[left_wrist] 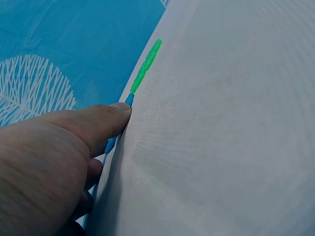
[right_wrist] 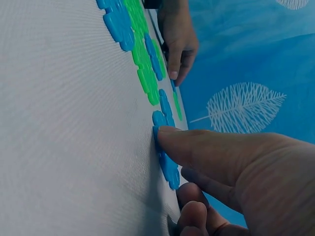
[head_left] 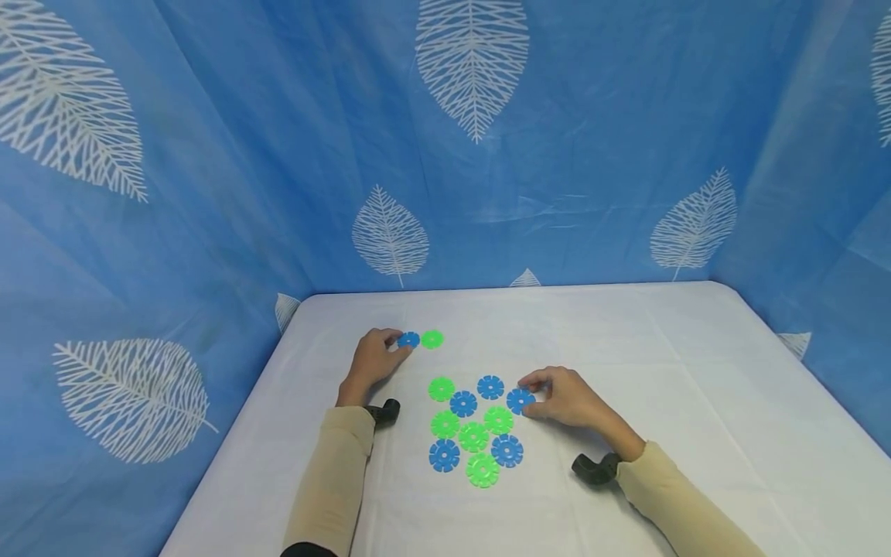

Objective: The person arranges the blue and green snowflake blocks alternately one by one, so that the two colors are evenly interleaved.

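Left hand (head_left: pixel 373 358): I pinch blue disc (head_left: pixel 408 340), green disc (head_left: pixel 432 340) alongside, toward far edge of desk (head_left: pixel 696 363) | right hand (head_left: pixel 568 398): I pinch another blue disc (head_left: pixel 518 400)

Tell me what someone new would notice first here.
Probably the bright cluster of green and blue notched discs lying on the white table. Next, the hands: the right hand pinches a blue disc at the cluster's right edge, the left hand another farther back, beside a green one. Behind hangs a blue backdrop with white leaves.
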The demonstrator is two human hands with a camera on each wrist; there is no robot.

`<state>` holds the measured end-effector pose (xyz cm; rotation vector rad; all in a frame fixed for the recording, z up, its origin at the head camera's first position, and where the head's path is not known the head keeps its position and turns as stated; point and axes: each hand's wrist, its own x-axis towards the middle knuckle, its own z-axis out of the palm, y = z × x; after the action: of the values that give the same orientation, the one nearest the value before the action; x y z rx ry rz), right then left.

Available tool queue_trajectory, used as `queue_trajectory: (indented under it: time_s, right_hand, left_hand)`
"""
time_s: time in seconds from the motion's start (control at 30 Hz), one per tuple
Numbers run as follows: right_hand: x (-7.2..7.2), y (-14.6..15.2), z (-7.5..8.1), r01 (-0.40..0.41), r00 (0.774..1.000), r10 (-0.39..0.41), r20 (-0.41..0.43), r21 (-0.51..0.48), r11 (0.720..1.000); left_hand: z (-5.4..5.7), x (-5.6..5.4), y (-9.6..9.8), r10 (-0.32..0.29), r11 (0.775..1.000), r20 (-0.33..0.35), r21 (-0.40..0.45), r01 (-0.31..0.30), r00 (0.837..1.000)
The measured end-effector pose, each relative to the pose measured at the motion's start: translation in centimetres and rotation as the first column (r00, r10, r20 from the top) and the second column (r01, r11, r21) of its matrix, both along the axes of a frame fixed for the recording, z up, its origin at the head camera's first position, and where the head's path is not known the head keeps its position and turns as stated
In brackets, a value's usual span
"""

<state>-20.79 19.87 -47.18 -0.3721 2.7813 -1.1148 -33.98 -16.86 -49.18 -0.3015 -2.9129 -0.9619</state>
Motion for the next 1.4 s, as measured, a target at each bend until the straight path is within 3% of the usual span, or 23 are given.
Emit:
queue_trajectory:
  time_s: [0.33, 0.77, 0.93, 1.13, 1.4]
  right_hand:
    - [0.07, 0.05, -0.04, -0.034, 0.999, 0.035, -0.027, 0.043, 0.999]
    - [0.03, -0.18, -0.2, -0.014, 0.999, 0.017, -0.043, 0.057, 0.998]
    - [0.26, -0.25, -0.19, -0.016, 0.994, 0.025, -0.108, 0.084, 0.996]
    - [0.34, -0.37, -0.15, -0.019, 0.977, 0.057, -0.207, 0.183, 0.983]
    - [0.31, -0.37, -0.19, -0.011, 0.961, 0.078, -0.265, 0.245, 0.969]
  left_hand:
    - [0.04, 0.08, 0.05, 0.0, 1.0, -0.01, 0.009, 0.0, 1.0]
    - [0.14, 0.1, 0.05, 0.01, 1.0, 0.0, 0.007, -0.01, 1.0]
    - [0.32, 0.21, 0.12, 0.004, 1.0, 0.006, 0.008, -0.005, 1.0]
    - [0.6, 0.38, 0.18, 0.008, 1.0, -0.011, 0.023, -0.007, 1.0]
    - [0.47, 0.46, 0.23, 0.015, 0.999, -0.01, 0.033, -0.014, 1.0]
